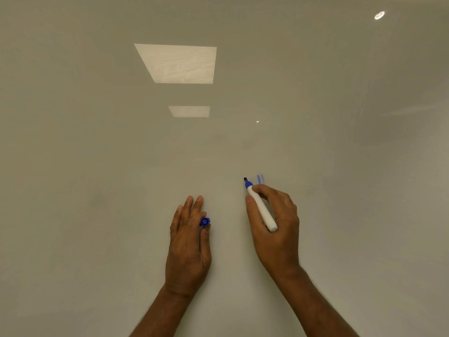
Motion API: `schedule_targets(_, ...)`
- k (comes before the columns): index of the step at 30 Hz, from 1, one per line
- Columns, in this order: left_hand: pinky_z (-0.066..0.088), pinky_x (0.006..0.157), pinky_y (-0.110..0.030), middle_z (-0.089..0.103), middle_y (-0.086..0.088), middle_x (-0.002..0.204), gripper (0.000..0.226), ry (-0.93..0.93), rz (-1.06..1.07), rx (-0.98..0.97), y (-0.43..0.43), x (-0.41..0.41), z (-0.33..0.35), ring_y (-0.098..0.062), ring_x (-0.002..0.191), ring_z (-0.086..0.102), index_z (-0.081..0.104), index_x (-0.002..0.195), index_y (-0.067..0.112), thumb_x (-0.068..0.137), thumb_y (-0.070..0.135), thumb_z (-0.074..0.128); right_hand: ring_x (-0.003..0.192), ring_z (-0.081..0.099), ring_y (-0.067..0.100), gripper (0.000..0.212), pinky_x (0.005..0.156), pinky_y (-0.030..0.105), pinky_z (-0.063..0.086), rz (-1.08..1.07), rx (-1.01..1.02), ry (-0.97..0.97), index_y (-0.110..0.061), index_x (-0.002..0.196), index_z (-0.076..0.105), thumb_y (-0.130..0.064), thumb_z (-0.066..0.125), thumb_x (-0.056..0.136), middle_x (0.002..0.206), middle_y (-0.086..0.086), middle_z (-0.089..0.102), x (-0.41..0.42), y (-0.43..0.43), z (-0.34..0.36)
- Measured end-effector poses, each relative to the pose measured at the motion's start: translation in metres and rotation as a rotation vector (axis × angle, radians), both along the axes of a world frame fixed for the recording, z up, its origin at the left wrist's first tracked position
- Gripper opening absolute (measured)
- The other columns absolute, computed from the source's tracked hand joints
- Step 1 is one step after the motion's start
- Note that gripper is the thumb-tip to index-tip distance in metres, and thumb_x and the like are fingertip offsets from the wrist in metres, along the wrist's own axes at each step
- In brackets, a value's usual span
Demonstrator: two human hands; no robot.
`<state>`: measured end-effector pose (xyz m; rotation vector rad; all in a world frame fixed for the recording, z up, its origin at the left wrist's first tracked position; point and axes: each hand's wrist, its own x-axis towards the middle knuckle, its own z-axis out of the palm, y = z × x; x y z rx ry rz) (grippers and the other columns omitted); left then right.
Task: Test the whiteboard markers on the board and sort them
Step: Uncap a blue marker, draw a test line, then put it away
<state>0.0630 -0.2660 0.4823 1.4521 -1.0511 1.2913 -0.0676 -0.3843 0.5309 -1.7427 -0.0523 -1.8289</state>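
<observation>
The whiteboard (97,142) fills the whole view. My right hand (274,227) grips an uncapped white marker (261,207) with a blue collar, its dark tip pointing up and left, close to the board. Just right of the tip are short faint blue strokes (260,179) on the board. My left hand (188,242) is lower and to the left, its fingers stretched toward the board, and it pinches the blue marker cap (204,222) between thumb and fingers.
Two bright rectangular reflections of ceiling lights (179,64) show on the glossy board above the hands. A small round light reflection (379,15) sits at the top right. No other markers or containers are in view.
</observation>
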Motion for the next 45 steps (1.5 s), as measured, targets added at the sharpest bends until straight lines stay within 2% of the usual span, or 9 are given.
schedule_targets(5, 0.022, 0.126, -0.033, 0.042, -0.004, 0.156, 0.048, -0.065, 0.016, -0.015, -0.001, -0.001, 0.001, -0.014, 0.153, 0.028, 0.042, 0.148, 0.001, 0.104, 0.019, 0.043, 0.099, 0.060, 0.015, 0.033, 0.087, 0.008, 0.039, -0.042, -0.026, 0.056, -0.024, 0.112, 0.068, -0.044, 0.057, 0.088, 0.106, -0.009, 0.064, -0.001, -0.001, -0.019)
schedule_targets(12, 0.018, 0.126, -0.028, 0.038, 0.001, 0.158, 0.049, -0.033, -0.024, -0.001, 0.002, -0.007, 0.003, -0.010, 0.153, 0.025, 0.038, 0.151, 0.005, 0.104, 0.019, 0.043, 0.099, 0.059, 0.011, 0.032, 0.084, 0.019, 0.046, 0.008, 0.059, 0.204, -0.028, 0.108, 0.069, -0.048, 0.058, 0.085, 0.104, -0.012, 0.065, -0.018, 0.004, -0.084)
schedule_targets(15, 0.018, 0.126, -0.026, 0.037, 0.001, 0.161, 0.049, 0.102, -0.086, 0.018, 0.007, -0.017, 0.001, -0.011, 0.154, 0.024, 0.042, 0.152, 0.007, 0.106, 0.025, 0.041, 0.088, 0.065, 0.015, 0.012, 0.075, 0.023, 0.051, 0.171, 0.134, 0.267, -0.030, 0.103, 0.069, -0.033, 0.067, 0.091, 0.094, -0.010, 0.069, -0.033, 0.011, -0.086)
schedule_targets(18, 0.031, 0.120, -0.026, 0.048, 0.000, 0.154, 0.043, 0.252, -0.249, -0.076, 0.013, -0.041, -0.006, -0.014, 0.147, 0.039, 0.049, 0.148, 0.011, 0.107, 0.026, 0.045, 0.080, 0.069, 0.019, 0.011, 0.068, 0.023, 0.054, 0.394, 0.170, 0.230, -0.023, 0.100, 0.070, -0.020, 0.068, 0.090, 0.087, -0.001, 0.072, -0.049, 0.021, -0.082)
schedule_targets(22, 0.051, 0.104, -0.027, 0.072, 0.009, 0.123, 0.027, 0.550, -0.453, -0.252, 0.022, -0.083, -0.007, -0.007, 0.119, 0.065, 0.065, 0.125, 0.014, 0.103, 0.024, 0.053, 0.094, 0.070, 0.013, 0.024, 0.077, 0.016, 0.055, 0.506, 0.216, 0.260, -0.019, 0.108, 0.069, -0.023, 0.071, 0.084, 0.099, -0.012, 0.073, -0.057, 0.032, -0.086)
schedule_targets(27, 0.063, 0.085, -0.037, 0.078, -0.011, 0.106, 0.023, 0.942, -0.859, -0.366, 0.032, -0.106, 0.001, -0.031, 0.099, 0.076, 0.060, 0.125, 0.013, 0.106, 0.018, 0.047, 0.107, 0.067, 0.016, 0.033, 0.085, 0.028, 0.057, 0.596, 0.187, 0.279, -0.019, 0.117, 0.069, -0.038, 0.059, 0.091, 0.110, -0.007, 0.073, -0.069, 0.042, -0.088)
schedule_targets(34, 0.063, 0.085, -0.042, 0.073, -0.025, 0.110, 0.029, 1.085, -1.126, -0.360, 0.037, -0.123, -0.005, -0.037, 0.103, 0.073, 0.061, 0.130, 0.013, 0.107, 0.016, 0.043, 0.113, 0.063, 0.010, 0.026, 0.088, 0.027, 0.055, 0.649, 0.162, 0.276, -0.023, 0.116, 0.069, -0.031, 0.055, 0.095, 0.114, -0.016, 0.070, -0.080, 0.052, -0.087)
schedule_targets(40, 0.060, 0.092, -0.043, 0.073, -0.026, 0.108, 0.028, 1.118, -1.137, -0.310, 0.032, -0.135, -0.014, -0.035, 0.103, 0.073, 0.065, 0.126, 0.011, 0.104, 0.012, 0.047, 0.112, 0.064, 0.014, 0.035, 0.089, 0.027, 0.054, 0.659, 0.196, 0.262, -0.022, 0.117, 0.069, -0.039, 0.050, 0.093, 0.115, -0.014, 0.070, -0.084, 0.052, -0.090)
schedule_targets(45, 0.062, 0.088, -0.039, 0.074, -0.025, 0.109, 0.027, 1.139, -1.095, -0.361, 0.024, -0.145, -0.025, -0.033, 0.104, 0.073, 0.065, 0.123, 0.008, 0.105, 0.016, 0.047, 0.106, 0.066, 0.010, 0.023, 0.084, 0.021, 0.055, 0.654, 0.274, 0.270, -0.018, 0.112, 0.071, -0.026, 0.055, 0.098, 0.106, -0.013, 0.073, -0.083, 0.051, -0.098)
